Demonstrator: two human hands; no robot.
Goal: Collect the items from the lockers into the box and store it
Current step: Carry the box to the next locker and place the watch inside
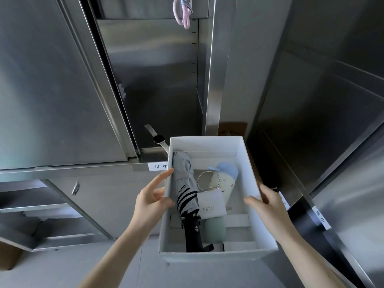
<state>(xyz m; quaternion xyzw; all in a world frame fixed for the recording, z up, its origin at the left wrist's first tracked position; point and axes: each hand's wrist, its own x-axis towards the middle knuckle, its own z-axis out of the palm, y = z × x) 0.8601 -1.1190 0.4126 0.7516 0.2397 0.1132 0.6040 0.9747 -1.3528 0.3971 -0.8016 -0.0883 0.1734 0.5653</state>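
Both hands are gripping the white box (264, 206) by its long sides, left hand (152, 197) clamped on the left wall and right hand (268, 201) on the right wall. Between them inside sit a folded umbrella (185, 190), a white charger (212, 206), a bracelet (208, 180) and a pale bottle (226, 183). Just past the left hand, a watch (158, 139) lies on the open locker's (158, 80) shelf, touching the box's far left corner, and a pink loop (182, 13) hangs way up above.

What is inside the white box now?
A folded umbrella, a white 100W charger, a bangle, a blue-capped bottle and a green item. The box floor beneath them is hidden.
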